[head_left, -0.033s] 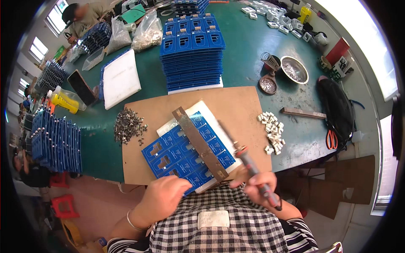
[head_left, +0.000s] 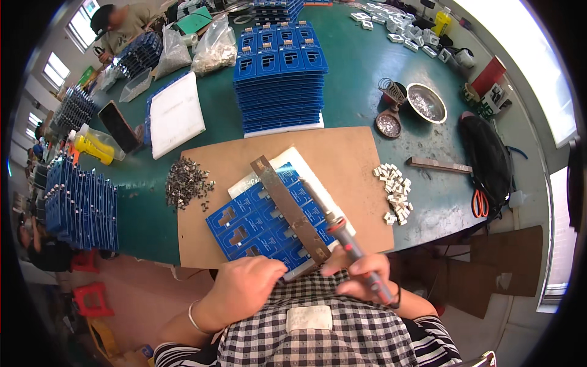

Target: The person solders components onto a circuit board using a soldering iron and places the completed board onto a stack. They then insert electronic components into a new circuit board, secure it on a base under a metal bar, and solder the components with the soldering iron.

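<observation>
My right hand [head_left: 367, 275] grips the handle of a soldering iron [head_left: 350, 244], slightly smeared by motion. Its metal tip points up and left over the right part of a blue circuit board panel [head_left: 247, 211]. The panel lies tilted on a white pad [head_left: 327, 199], and a brown metal bar [head_left: 287, 205] crosses it diagonally. At the panel's near edge is my left hand [head_left: 247, 284], fingers curled together; whatever they pinch is hidden. Dark small components [head_left: 186, 183] lie heaped left of the panel, white connectors [head_left: 394, 192] to its right.
Under the work is a brown board [head_left: 348, 147]. Behind it rises a tall stack of blue panels [head_left: 280, 92]. To the right are a coiled iron stand [head_left: 391, 92], a metal bowl [head_left: 427, 102], another bar [head_left: 439, 164] and orange-handled scissors [head_left: 480, 203]. A person [head_left: 122, 30] sits far left.
The soldering iron and my right hand have shifted left, bringing the tip over the panel. My left hand has moved slightly right along the near edge.
</observation>
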The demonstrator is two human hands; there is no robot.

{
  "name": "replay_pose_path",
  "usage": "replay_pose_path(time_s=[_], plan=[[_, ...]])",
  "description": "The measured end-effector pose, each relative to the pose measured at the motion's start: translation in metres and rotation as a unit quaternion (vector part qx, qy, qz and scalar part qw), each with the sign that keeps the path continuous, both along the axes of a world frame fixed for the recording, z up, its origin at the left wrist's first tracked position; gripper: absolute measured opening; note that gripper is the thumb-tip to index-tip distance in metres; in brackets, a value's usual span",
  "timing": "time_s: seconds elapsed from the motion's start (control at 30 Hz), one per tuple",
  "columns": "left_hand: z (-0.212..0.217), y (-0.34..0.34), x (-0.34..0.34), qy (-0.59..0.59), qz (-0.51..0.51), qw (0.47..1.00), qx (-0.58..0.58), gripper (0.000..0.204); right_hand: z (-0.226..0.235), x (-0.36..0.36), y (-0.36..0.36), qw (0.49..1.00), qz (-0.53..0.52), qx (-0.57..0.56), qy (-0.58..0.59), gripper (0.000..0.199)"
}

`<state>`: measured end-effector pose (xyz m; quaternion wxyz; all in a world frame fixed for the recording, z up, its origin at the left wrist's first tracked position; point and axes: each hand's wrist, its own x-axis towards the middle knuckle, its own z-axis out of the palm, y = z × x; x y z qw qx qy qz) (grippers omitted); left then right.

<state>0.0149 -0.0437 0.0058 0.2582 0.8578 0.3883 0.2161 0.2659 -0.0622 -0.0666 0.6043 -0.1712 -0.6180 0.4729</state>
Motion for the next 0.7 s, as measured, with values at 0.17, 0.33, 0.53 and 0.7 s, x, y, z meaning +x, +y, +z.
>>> replay_pose_path(time_s=[0.17,0.33,0.53,0.7], plan=[[-0.007,0.001,0.021,0.103,-0.089,0.991,-0.005,0.008,0.005,-0.03,0.011,0.982,-0.04,0.135,-0.127,0.042],[-0.003,0.0,0.012,-0.001,-0.039,0.999,-0.008,0.012,0.011,-0.025,0.008,0.964,-0.146,0.111,-0.193,0.035],[-0.007,0.009,-0.026,-0.069,0.097,0.989,0.084,0.014,0.017,-0.016,0.024,0.969,-0.184,0.105,-0.127,0.035],[-0.011,0.024,-0.072,-0.017,0.269,0.956,0.114,0.014,0.053,0.017,0.043,0.91,-0.263,0.232,-0.221,0.038]])
